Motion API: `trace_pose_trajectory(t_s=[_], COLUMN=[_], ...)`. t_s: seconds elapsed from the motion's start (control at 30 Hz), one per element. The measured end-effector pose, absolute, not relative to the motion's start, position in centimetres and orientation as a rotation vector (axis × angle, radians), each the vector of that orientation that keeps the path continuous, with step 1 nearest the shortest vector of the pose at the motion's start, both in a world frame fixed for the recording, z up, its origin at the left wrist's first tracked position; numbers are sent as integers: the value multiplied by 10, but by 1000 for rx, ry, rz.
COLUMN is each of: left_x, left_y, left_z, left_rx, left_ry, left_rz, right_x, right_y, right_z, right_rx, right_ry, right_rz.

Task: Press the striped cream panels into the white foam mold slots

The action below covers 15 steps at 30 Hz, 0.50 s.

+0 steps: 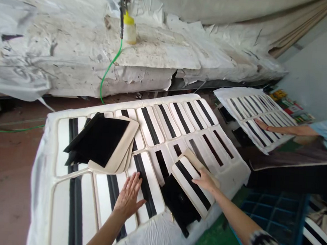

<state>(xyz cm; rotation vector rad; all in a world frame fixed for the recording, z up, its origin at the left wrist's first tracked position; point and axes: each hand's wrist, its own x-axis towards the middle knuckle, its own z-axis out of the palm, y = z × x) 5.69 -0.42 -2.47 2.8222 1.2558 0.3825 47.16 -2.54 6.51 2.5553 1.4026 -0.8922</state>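
We see the left hand (128, 196) spread, gripping nothing, on a panel (150, 183); the right hand (205, 179) grips a second panel (188, 182), table's (155, 235) near right. Rows seem partly laid, the pile (103, 140) not yet.

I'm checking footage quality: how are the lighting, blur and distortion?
Head view: soft light, no harsh glare on the panels; head view: the black sheets show little detail; head view: the floor at left looks smeared, the left hand fairly clear; head view: wide-angle stretching toward the edges.
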Motion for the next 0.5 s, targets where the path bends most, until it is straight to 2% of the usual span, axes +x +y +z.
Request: trace_pose_trajectory(t_s=[0.23,0.5], left_x=[80,103], left_y=[-4,-3], left_z=[-23,-14], left_rx=[2810,2778], left_ry=[1292,1348], left_rz=[419,288], right_x=[489,487], right_y=[-35,-45], right_z=[32,39], right_rx=[2520,2563], right_ry=[1374,1346], right_rz=[-706,-799])
